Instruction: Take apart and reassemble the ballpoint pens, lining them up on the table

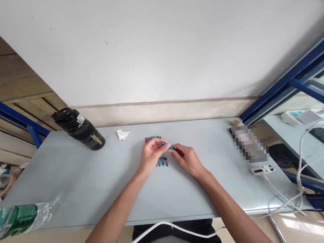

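A slim teal pen (171, 148) with a darker end is held between my two hands over the middle of the table. My left hand (152, 152) pinches one end, its fingers curled around it. From the other side, my right hand (188, 159) grips the darker end between thumb and fingers. Under my left hand lies a row of pens (162, 161), side by side, with teal, dark and clear ends and one pink tip at the far left. My left hand and wrist cover much of this row.
On the grey table (105, 191) stand a black bottle (82, 131) at the back left and a green-labelled plastic bottle (20, 219) at the left edge. Crumpled tissue (122, 134) lies behind. At right are a blurred phone-like object (249, 144), a white device (262, 170) and white cables (299, 159).
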`<state>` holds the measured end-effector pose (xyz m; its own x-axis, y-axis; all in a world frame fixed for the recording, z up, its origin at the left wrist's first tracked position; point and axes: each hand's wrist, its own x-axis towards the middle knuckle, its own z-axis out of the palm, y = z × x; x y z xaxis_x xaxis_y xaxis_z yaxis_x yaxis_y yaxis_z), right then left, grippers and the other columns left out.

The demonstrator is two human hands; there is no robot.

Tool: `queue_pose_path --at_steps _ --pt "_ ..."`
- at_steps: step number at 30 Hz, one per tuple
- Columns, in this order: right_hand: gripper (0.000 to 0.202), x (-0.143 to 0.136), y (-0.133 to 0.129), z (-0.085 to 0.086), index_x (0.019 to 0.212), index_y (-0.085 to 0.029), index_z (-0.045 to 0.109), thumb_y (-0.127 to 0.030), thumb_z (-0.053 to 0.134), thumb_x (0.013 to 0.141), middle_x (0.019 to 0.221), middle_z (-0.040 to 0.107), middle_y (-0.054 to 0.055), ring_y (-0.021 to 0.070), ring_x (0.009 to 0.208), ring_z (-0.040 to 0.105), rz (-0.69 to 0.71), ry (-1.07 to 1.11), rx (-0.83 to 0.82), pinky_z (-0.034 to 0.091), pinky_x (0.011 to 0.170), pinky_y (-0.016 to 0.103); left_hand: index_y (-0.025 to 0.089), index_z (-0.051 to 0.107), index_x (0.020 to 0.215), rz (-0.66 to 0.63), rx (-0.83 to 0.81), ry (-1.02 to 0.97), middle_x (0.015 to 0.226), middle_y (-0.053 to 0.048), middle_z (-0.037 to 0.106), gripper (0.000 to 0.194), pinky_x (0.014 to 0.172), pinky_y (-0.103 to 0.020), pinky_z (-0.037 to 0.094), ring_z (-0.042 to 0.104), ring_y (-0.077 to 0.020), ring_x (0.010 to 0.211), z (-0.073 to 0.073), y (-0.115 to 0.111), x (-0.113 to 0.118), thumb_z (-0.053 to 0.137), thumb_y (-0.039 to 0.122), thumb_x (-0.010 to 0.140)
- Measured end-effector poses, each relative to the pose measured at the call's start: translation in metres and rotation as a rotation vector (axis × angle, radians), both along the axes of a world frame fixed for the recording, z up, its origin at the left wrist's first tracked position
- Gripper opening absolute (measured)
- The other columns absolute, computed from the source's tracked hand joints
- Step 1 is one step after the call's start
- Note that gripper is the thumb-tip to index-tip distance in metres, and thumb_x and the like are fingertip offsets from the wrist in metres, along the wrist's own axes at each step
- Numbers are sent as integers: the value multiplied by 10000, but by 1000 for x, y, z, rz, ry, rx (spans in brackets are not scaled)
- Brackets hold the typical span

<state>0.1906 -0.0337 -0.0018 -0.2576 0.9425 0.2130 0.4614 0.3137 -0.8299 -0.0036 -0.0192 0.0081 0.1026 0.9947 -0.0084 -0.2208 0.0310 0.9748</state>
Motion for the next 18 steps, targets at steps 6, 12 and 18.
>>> queue_pose_path --at_steps 6,12,18 --pt "334 0 -2 -3 1009 -237 617 -567 623 1064 789 711 1 163 632 562 -69 22 13 481 652 309 194 787 1173 -67 48 -40 1218 -137 813 378 1004 -400 579 750 -261 1118 7 0 -7 889 381 860" --pt "387 -3 -3 5 1023 -229 676 -592 558 1090 827 699 29 175 671 562 -29 99 -46 475 654 310 198 776 1142 -93 23 -98 1213 -131 807 401 967 -401 605 756 -266 1116 6 -3 1 906 436 847" --pt "436 -12 -6 10 1008 -247 592 -676 536 1068 764 580 1 165 633 495 43 338 -232 458 588 302 221 829 1014 -88 65 -42 1075 -77 805 337 979 -346 590 744 -237 1072 5 -1 4 858 528 879"
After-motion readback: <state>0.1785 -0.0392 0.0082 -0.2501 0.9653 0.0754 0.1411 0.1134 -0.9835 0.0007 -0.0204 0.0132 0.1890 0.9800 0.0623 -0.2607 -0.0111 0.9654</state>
